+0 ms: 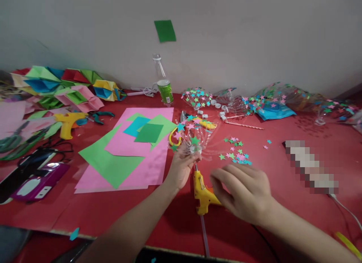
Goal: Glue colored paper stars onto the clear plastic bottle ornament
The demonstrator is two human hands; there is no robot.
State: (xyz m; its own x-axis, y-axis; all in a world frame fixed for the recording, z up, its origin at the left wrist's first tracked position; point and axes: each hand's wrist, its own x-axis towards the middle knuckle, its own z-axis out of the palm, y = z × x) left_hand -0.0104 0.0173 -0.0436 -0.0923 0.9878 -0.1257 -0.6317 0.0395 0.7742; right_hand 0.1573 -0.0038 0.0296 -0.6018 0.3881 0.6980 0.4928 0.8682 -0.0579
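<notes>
My left hand (182,166) is closed on the base of a cut clear plastic bottle (195,136), whose splayed strips carry pink, blue and green paper stars. Just below it a yellow hot glue gun (202,195) lies on the red table, nozzle pointing away, with a glue stick sticking out of its back. My right hand (246,193) hovers by the glue gun's handle, a little blurred. Its fingers are loosely bent and apart from the thumb, and no object shows in them. Loose paper stars (239,156) lie scattered beyond my right hand.
Pink and green paper sheets (113,170) lie left of centre. A clear bottle (164,87) stands by the wall, beside star-covered bottle pieces (197,98). Another yellow glue gun (68,123), a purple device (41,182) and folded paper shapes (76,99) are left; a power strip (311,166) is right.
</notes>
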